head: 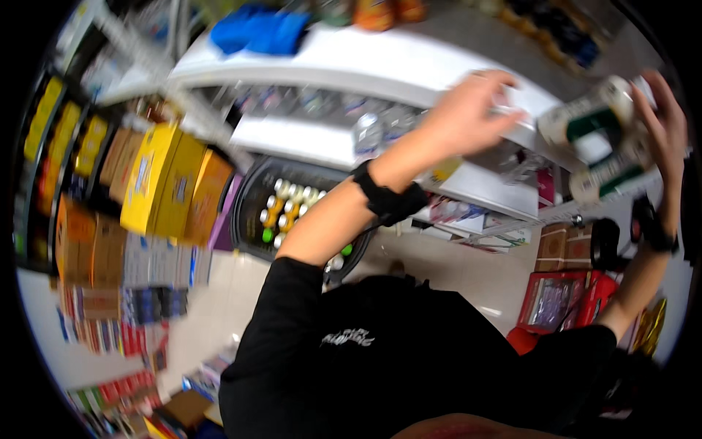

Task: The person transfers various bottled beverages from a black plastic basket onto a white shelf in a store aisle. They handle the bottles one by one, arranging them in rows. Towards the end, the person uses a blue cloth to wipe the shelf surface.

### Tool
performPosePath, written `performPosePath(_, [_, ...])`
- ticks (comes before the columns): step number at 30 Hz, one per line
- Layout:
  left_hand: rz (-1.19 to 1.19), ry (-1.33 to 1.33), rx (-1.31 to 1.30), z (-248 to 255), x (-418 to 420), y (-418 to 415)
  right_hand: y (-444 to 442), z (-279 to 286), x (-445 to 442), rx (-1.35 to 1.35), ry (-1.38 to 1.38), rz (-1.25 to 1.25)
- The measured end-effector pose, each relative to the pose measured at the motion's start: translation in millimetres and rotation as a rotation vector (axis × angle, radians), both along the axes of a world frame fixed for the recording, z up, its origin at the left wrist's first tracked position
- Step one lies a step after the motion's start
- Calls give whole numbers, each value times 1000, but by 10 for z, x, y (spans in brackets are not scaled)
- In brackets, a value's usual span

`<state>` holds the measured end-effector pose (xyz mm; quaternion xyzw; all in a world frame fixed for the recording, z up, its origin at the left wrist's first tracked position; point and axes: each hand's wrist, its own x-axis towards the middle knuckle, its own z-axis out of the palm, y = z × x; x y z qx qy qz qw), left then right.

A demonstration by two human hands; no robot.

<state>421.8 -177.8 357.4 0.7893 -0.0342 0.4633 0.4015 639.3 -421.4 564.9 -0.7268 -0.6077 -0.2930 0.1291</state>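
Note:
At the upper right, my right hand (661, 118) is raised beside two white-and-green bottles or jars, its fingers at their near ends; blur hides how firmly they are gripped. My left hand (469, 112) reaches over the white shelf (351, 60) with fingers apart and curved, left of the upper container (589, 112). Below that one is the lower container (614, 167), tilted much the same way. Both wrists wear black bands. A dark tub (252, 192) stands below the shelf, holding several small bottles with white, orange and green parts, partly hidden by my left forearm.
A blue cloth or bag (260, 30) lies on the upper shelf. Clear plastic bottles (368, 134) stand on the shelf beneath. Yellow cartons (156, 184) and stacked boxes (88, 241) are on the left. A red box (554, 302) sits at the lower right.

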Motion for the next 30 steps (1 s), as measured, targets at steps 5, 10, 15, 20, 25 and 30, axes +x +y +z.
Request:
performPosePath(5, [-122,-38,163,-249,-1068,-239,431,-354,-1677,-87,115,393])
performPosePath(10, [-34,554,-11,-991,-2289,-64,1154,-1556,-2730,-309,328,572])
performPosePath(15, [322,680,-331,-2180,-3068,302,1780,-3374,-2942,-126,517,539])
performPosePath(20, [433,714,-564,-2816,-3670,290,1969,-4970,-3137,-257,559,517])
performPosePath(25, [423,804,-441,-3228,-3740,182,1851,-5818,-3174,-392,662,499])
performPosePath(30, [285,930,-460,-3473,-3606,52,1680,-5845,-3011,-522,728,364])
